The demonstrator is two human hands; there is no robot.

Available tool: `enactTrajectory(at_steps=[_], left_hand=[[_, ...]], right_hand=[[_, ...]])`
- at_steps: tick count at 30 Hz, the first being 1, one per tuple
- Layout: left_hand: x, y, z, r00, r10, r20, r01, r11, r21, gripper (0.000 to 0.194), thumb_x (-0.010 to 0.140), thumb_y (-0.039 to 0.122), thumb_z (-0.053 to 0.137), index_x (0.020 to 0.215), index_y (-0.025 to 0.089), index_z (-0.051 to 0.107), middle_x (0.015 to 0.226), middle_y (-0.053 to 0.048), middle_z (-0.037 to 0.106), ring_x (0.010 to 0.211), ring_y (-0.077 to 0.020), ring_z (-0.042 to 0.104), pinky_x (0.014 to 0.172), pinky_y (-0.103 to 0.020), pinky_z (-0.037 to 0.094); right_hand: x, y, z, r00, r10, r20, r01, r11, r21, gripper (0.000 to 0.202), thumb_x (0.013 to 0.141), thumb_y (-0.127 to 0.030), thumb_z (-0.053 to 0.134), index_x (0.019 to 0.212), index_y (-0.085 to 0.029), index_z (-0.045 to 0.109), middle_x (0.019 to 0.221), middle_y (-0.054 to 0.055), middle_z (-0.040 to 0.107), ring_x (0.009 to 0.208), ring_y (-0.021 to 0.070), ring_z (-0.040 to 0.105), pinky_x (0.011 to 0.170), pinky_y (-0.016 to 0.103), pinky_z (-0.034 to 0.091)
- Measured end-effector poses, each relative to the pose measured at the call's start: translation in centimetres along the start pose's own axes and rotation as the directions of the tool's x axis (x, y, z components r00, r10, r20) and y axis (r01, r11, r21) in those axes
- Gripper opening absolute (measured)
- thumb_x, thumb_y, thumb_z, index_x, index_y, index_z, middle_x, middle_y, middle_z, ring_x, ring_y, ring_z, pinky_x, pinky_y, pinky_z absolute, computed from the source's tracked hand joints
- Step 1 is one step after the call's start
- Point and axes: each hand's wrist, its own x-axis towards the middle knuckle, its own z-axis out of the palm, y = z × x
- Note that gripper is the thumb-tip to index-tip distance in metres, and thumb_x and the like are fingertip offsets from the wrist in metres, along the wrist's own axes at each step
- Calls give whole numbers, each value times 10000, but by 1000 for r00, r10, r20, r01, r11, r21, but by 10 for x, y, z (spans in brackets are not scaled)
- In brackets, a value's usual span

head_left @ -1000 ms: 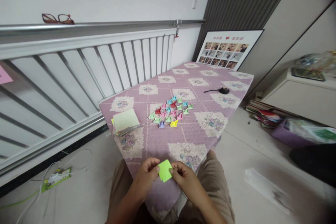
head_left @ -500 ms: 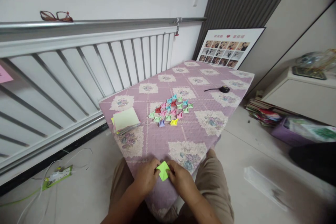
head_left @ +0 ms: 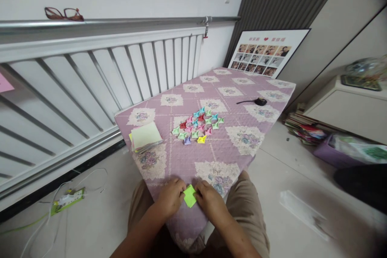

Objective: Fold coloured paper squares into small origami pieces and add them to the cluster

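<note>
A small folded square of bright green paper lies between my two hands at the near corner of the table. My left hand pinches its left corner, while the fingers of my right hand are closed on its right edge. Farther up the tablecloth sit several small folded paper pieces in green, pink, blue, red, purple and yellow, grouped close together. A stack of square paper sheets, pale on top, rests near the table's left edge.
A purple flowered tablecloth covers the table. Toward its right side lies a black round object with a thin tail. A white radiator runs along the left, and a photo board leans at the far end.
The green paper looks more squarely spread between my fingers, and my hands have shifted slightly on it. The camera view has moved a little.
</note>
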Motion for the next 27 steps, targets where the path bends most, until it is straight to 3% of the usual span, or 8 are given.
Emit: enactTrajectory(at_steps=[5, 13, 27], left_hand=[[6, -1, -4, 998, 36, 43, -37, 999, 18, 141, 775, 121, 545, 870, 205, 605, 893, -12, 617, 834, -167, 553, 706, -257, 369], [9, 0, -2, 999, 17, 49, -22, 995, 100, 86, 848, 205, 534, 867, 208, 619, 936, -22, 629, 881, -170, 564, 744, -260, 380], [-1, -2, 11, 996, 65, 60, -83, 926, 368, 116, 929, 250, 489, 933, 210, 598, 1003, -30, 599, 846, -173, 581, 714, -277, 434]], right_hand=[[6, 3, -2, 999, -29, 34, 29, 1000, 1, 141, 758, -73, 504, 743, -202, 558, 801, 28, 605, 786, 182, 589, 706, 273, 431], [10, 12, 2, 993, -94, 68, 96, 995, -19, 150, 756, -72, 522, 784, -207, 582, 836, 20, 640, 821, 172, 608, 717, 248, 429], [0, 25, 20, 950, -310, -45, 297, 935, -193, 169, 898, -173, 491, 759, -192, 585, 772, 37, 579, 762, 187, 559, 716, 283, 442]])
